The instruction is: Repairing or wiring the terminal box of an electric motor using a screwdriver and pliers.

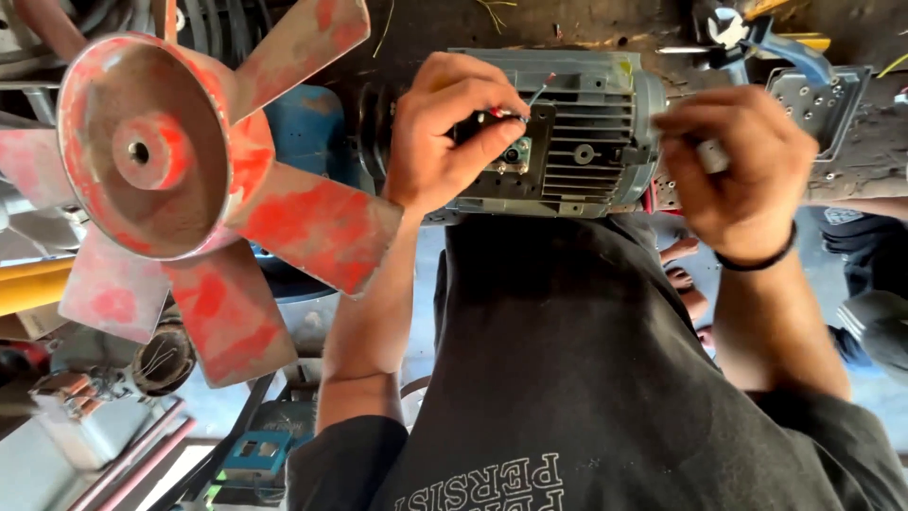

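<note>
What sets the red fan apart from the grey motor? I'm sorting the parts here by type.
The red fan is bare and untouched; the grey motor has the left hand pinching thin wires at its open terminal box. The fan has flat, spread blades with worn, patchy paint; the motor is a compact ribbed body with an even grey coat. The right hand holds a small pale piece beside the motor, away from the fan. Both look like metal machine parts.

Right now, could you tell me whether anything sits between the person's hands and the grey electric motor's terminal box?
Nothing visible does. The left hand already rests on the terminal box of the grey electric motor, pinching a thin wire. The right hand is at the motor's right end.
</note>
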